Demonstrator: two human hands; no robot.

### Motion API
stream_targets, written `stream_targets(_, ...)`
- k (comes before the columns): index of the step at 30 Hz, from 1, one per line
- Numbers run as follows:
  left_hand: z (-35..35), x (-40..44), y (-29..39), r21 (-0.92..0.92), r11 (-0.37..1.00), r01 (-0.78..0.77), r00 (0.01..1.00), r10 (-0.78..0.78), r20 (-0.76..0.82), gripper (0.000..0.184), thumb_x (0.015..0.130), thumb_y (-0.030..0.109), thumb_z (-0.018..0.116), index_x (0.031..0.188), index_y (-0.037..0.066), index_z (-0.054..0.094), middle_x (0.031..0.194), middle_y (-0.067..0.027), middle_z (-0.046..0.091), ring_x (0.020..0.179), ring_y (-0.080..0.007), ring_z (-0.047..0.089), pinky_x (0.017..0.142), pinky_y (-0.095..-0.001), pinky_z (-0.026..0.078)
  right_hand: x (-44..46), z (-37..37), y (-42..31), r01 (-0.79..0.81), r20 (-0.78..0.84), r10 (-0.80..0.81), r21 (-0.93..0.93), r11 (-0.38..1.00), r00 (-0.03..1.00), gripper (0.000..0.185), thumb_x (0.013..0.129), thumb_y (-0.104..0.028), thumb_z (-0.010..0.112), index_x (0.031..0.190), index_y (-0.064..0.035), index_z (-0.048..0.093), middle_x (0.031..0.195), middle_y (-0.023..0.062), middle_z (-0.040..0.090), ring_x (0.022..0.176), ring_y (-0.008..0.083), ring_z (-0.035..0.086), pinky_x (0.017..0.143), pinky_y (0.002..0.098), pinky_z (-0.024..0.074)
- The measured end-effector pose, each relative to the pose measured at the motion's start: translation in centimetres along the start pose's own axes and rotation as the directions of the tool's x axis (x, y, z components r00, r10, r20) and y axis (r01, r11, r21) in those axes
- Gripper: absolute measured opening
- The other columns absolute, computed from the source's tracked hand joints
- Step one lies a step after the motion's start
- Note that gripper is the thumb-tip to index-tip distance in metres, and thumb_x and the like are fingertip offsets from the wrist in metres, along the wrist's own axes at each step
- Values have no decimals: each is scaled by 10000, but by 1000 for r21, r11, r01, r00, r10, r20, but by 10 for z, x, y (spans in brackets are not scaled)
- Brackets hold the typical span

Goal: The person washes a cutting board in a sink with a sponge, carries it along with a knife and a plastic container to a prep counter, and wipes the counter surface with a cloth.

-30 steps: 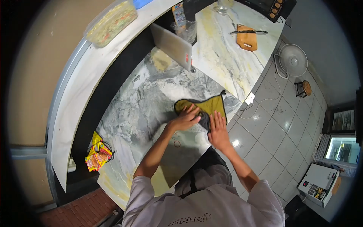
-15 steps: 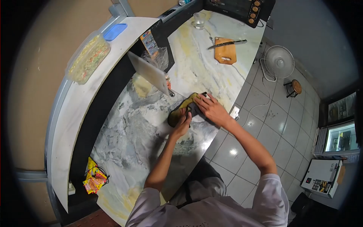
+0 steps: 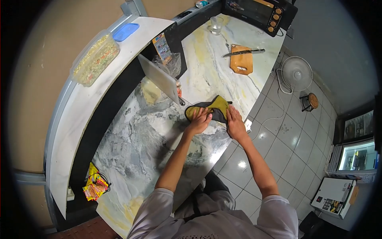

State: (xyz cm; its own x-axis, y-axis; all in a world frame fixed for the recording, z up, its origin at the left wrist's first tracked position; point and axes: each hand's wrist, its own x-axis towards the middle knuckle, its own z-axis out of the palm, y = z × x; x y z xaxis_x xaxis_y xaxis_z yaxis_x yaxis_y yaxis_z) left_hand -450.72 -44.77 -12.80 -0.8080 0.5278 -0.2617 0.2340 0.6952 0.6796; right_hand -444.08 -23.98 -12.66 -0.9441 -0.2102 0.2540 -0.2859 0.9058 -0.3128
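An olive-green cloth with dark grey edging lies on the marble counter, spread fairly flat. My left hand presses on its left part with fingers spread. At the right end of the cloth, my right hand rests with its fingers stretched out, touching the edge. Just beyond the cloth, a white cutting board stands on its edge. A small dark handle shows by its near end.
A knife lies across a wooden board. Nearby are a glass and a toaster oven. A food container and blue lid sit on the raised ledge. Yellow packets lie at the left.
The cloth has gone from bunched up between both hands to spread out on the counter. Both hands have flattened onto it, and the right has moved toward its right end.
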Motion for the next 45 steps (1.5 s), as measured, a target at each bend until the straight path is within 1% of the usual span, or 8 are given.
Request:
stream_targets(10, 16, -60, -14, -74, 984, -162, 987, 162, -7, 593, 1008, 425, 276, 1394, -14, 374, 1484, -141, 336, 1425, -270, 190, 1168, -408, 62, -59, 1, -65, -128, 34, 124, 138, 982, 992, 664, 758, -115, 510, 1363, 105, 344, 1480, 275, 243, 1397, 413, 193, 1153, 485, 149)
stream_targets(18, 2, -155, -58, -173, 974, -146, 989, 138, -60, 578, 1005, 397, 324, 1364, -50, 397, 1419, -227, 399, 1375, -346, 285, 1151, -410, 172, -114, 41, -193, -327, -35, 327, 17, 945, 944, 541, 909, -183, 445, 1367, 89, 350, 1485, 256, 260, 1401, 376, 213, 1140, 480, 167)
stream_targets(20, -31, -189, -59, -277, 941, -195, 981, 179, -81, 551, 1006, 421, 326, 1167, -55, 553, 1178, -266, 581, 1132, -383, 530, 967, -402, 387, -117, 51, -231, -376, -52, 375, -2, 927, 925, 542, 901, -178, 466, 1354, 102, 364, 1493, 259, 240, 1407, 360, 205, 1147, 463, 151)
stream_targets(24, -54, -229, -107, -321, 944, -72, 995, 43, -95, 516, 1013, 411, 312, 1091, -1, 614, 1052, -223, 640, 1046, -329, 578, 905, -381, 405, -126, 75, -299, -436, -61, 436, 10, 900, 898, 544, 898, -178, 468, 1350, 107, 367, 1495, 263, 231, 1405, 366, 204, 1146, 461, 159)
stream_targets(28, -71, -288, -135, -351, 932, -89, 992, 51, -115, 464, 1028, 381, 291, 1237, 104, 598, 1100, -127, 641, 1085, -230, 554, 974, -328, 373, -152, 87, -360, -347, -57, 347, 3, 938, 936, 540, 918, -185, 449, 1377, 79, 340, 1486, 250, 259, 1398, 368, 230, 1141, 468, 185)
stream_targets(38, -62, -401, -175, -477, 876, -69, 962, -69, -266, 480, 1034, 386, 285, 1277, 71, 554, 1207, -107, 597, 1130, -197, 525, 987, -299, 370, -175, 91, -423, -113, -30, 117, 104, 988, 993, 500, 906, -133, 467, 1304, 156, 379, 1417, 325, 311, 1344, 433, 292, 1111, 481, 257)
stream_targets(41, -45, -428, -191, -936, 320, -150, 963, -168, -212, 504, 1032, 414, 281, 1370, 89, 466, 1290, -106, 545, 1191, -203, 503, 1020, -304, 358, -159, 86, -409, -60, -24, 70, 293, 954, 997, 397, 914, -116, 496, 1204, 154, 466, 1271, 344, 465, 1214, 454, 438, 1036, 477, 363)
stream_targets(45, -52, -448, -175, -969, 101, -224, 949, -204, -241, 603, 991, 495, 312, 1430, 85, 359, 1376, -103, 468, 1274, -219, 443, 1069, -364, 340, -121, 74, -408, -42, 17, 38, 407, 912, 999, 317, 927, -117, 491, 1121, 130, 528, 1177, 333, 530, 1145, 457, 493, 1003, 477, 389)
